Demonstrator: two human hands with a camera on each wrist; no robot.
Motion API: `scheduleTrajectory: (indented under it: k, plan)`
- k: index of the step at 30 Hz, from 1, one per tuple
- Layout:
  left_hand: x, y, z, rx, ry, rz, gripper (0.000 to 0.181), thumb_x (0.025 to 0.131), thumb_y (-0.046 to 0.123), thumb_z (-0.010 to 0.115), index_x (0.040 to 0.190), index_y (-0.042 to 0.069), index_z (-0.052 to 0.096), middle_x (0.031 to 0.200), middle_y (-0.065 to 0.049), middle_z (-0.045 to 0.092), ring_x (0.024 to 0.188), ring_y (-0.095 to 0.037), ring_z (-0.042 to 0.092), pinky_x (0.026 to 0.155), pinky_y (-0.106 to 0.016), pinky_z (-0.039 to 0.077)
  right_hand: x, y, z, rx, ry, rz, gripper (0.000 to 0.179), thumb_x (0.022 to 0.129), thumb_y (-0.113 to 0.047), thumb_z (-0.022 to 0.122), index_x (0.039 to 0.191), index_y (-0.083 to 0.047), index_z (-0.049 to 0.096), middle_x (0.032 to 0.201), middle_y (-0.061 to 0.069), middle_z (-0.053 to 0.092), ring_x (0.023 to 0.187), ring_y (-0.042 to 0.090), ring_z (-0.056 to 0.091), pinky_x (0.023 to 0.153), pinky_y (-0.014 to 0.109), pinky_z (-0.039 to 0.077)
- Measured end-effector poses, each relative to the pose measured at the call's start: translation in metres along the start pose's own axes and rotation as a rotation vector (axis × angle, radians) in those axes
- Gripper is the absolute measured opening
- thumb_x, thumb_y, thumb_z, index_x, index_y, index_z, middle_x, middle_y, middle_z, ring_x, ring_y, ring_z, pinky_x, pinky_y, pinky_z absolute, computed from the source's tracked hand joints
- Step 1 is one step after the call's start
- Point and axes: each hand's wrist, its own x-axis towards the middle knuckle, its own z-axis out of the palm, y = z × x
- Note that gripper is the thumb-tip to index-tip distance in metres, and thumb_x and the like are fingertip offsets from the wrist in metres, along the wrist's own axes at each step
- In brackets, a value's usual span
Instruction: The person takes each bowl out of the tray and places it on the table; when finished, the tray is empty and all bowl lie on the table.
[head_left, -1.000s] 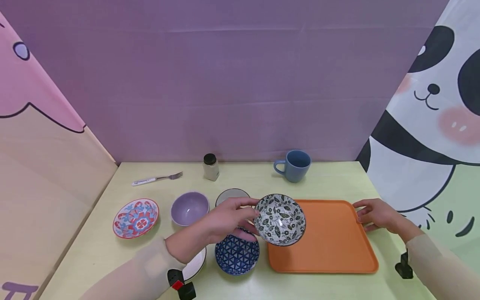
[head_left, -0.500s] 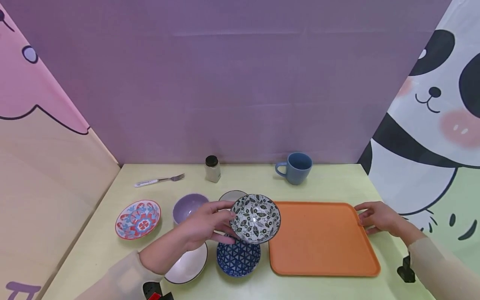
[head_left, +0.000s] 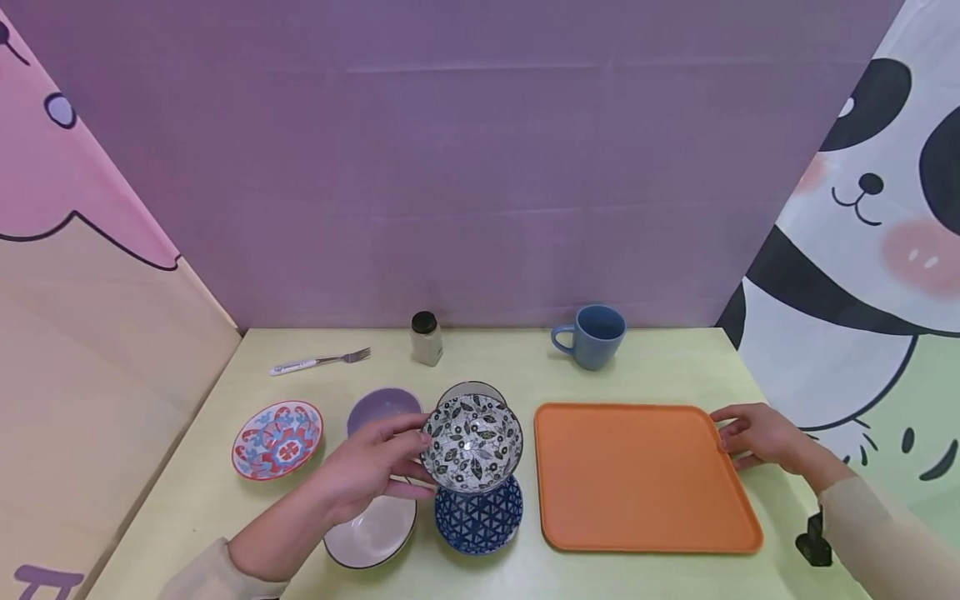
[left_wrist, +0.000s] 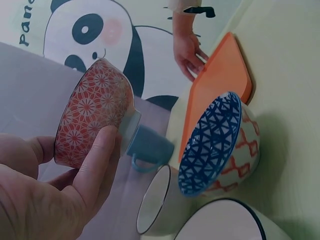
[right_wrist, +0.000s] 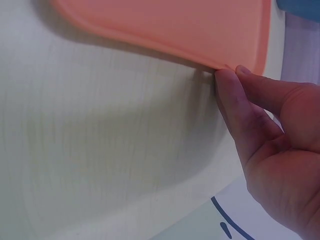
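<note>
My left hand (head_left: 367,467) grips a small bowl (head_left: 474,442) by its left side, raised over the table. Dark leaves pattern its white inside; the left wrist view shows the outside in red with white flowers. In the head view it overlaps a blue triangle-patterned bowl (head_left: 478,521) and a dark-rimmed white bowl (head_left: 472,388). At the orange tray (head_left: 647,479), my right hand (head_left: 761,437) holds the right edge. The right wrist view has thumb and forefinger pinching the tray's rim (right_wrist: 150,49). Another white bowl (head_left: 372,537) lies under the left wrist, partly covered.
A purple bowl (head_left: 384,404) stands behind the left hand, with a red-and-blue patterned plate (head_left: 277,440) to its left. Toward the back are a fork (head_left: 322,361), a black-capped shaker (head_left: 426,340) and a blue mug (head_left: 597,337). A purple cloth (head_left: 480,167) hangs behind the table.
My left hand has carried the leaf-patterned bowl leftward, from over the tray's left edge to above the blue bowl. The right hand stays at the tray's edge.
</note>
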Motion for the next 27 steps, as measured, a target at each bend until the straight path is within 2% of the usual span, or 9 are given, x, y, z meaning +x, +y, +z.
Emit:
scheduleTrajectory:
  k: [2,9,12,20,25,27]
  plan:
    - [-0.003,-0.002,-0.005,-0.004,0.002,0.01,0.067,0.106,0.018,0.054,0.159,-0.006,0.021,0.119,-0.018,0.067,0.095,-0.027,0.074,0.087,-0.048,0.063,-0.001,-0.001,0.0,-0.001,0.001,-0.001,0.056,0.095,0.001,0.065,0.145,0.012,0.042,0.109,0.016,0.066,0.088,0.022,0.066,0.077,0.041,0.065]
    - [-0.019,-0.004,-0.022,-0.009,0.011,0.037,0.064,0.107,0.02,0.053,0.159,-0.004,0.025,0.122,-0.017,0.069,0.101,-0.029,0.075,0.09,-0.048,0.062,-0.003,0.0,0.001,0.008,0.007,-0.01,0.055,0.095,0.002,0.064,0.145,0.013,0.042,0.109,0.016,0.066,0.089,0.023,0.066,0.078,0.042,0.065]
    - [-0.028,-0.004,-0.029,-0.013,0.027,0.037,0.066,0.107,0.02,0.053,0.16,-0.004,0.022,0.122,-0.013,0.069,0.101,-0.028,0.075,0.091,-0.047,0.062,-0.002,0.0,0.001,0.008,0.003,-0.015,0.055,0.096,0.002,0.064,0.145,0.013,0.042,0.109,0.016,0.066,0.089,0.022,0.066,0.078,0.042,0.065]
    - [-0.048,-0.011,-0.051,-0.029,0.117,0.014,0.073,0.106,0.019,0.055,0.161,-0.004,0.015,0.118,-0.006,0.069,0.099,-0.026,0.075,0.091,-0.045,0.062,-0.003,0.001,0.0,0.013,0.009,-0.023,0.056,0.095,0.002,0.064,0.145,0.013,0.042,0.109,0.016,0.067,0.089,0.023,0.067,0.077,0.043,0.065]
    - [-0.057,-0.017,-0.063,-0.037,0.148,-0.001,0.071,0.106,0.019,0.056,0.16,-0.004,0.017,0.115,-0.006,0.071,0.1,-0.028,0.075,0.092,-0.046,0.061,-0.004,0.004,0.0,0.021,0.012,-0.046,0.054,0.096,0.002,0.063,0.144,0.014,0.043,0.108,0.015,0.067,0.09,0.023,0.068,0.076,0.043,0.065]
    - [-0.06,-0.02,-0.069,-0.032,0.144,0.006,0.071,0.107,0.019,0.054,0.161,-0.005,0.014,0.115,-0.005,0.071,0.101,-0.027,0.075,0.092,-0.046,0.061,-0.005,0.005,0.001,0.023,0.013,-0.05,0.054,0.096,0.001,0.064,0.144,0.014,0.043,0.108,0.015,0.068,0.09,0.023,0.068,0.076,0.043,0.065]
